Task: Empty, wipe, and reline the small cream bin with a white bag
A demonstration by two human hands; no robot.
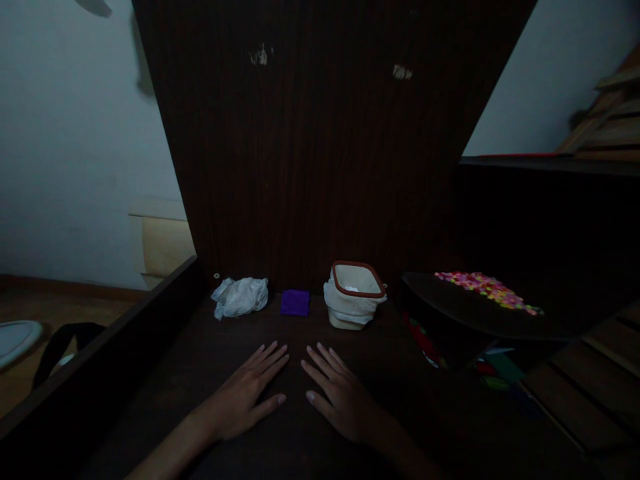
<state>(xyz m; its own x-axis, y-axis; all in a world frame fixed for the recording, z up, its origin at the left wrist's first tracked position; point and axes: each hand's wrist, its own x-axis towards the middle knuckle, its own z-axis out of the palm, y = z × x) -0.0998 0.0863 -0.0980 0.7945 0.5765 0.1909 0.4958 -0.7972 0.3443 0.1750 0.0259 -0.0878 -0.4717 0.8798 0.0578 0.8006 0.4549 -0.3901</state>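
Observation:
My left hand (247, 393) and my right hand (337, 393) both lie flat, palms down, on the dark wooden table (200, 373), fingers stretched out and holding nothing. Beyond them, near the back board, stand a crumpled white plastic bag (240, 296), a small purple square (295, 302) and a small container with a red-brown rim and a white liner (355, 293). The purple square is the nearest thing to both hands, a hand's length ahead.
A tall dark wooden board (320, 147) rises behind the table. At right, a dark tray (465, 310) carries a strip of several small multicoloured pieces (487, 288). A dark raised rail (100, 353) borders the table's left side. Wooden slats (590, 373) lie at lower right.

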